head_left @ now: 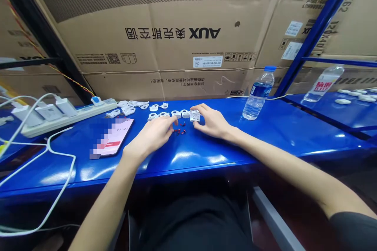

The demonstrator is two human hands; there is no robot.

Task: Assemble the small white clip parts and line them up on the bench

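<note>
Our right hand [214,121] pinches a boxy white plastic piece [194,116], long axis unclear; our left hand [156,130], grip unclear, is near red bits [178,131].

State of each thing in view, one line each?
Phone: face up, screen lit
Power strip: chargers plugged in
Blue-capped bottle: standing, closed
Red-lettered bottle: standing, cap unclear
White plastic pieces: several lined up
Red bits: loose
Left hand: fingers curled, hold unclear
Right hand: fingers around end piece, grip unclear

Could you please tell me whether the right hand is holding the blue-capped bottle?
No, the right hand is at a small white piece, while the blue-capped bottle stands apart from that hand.
</note>
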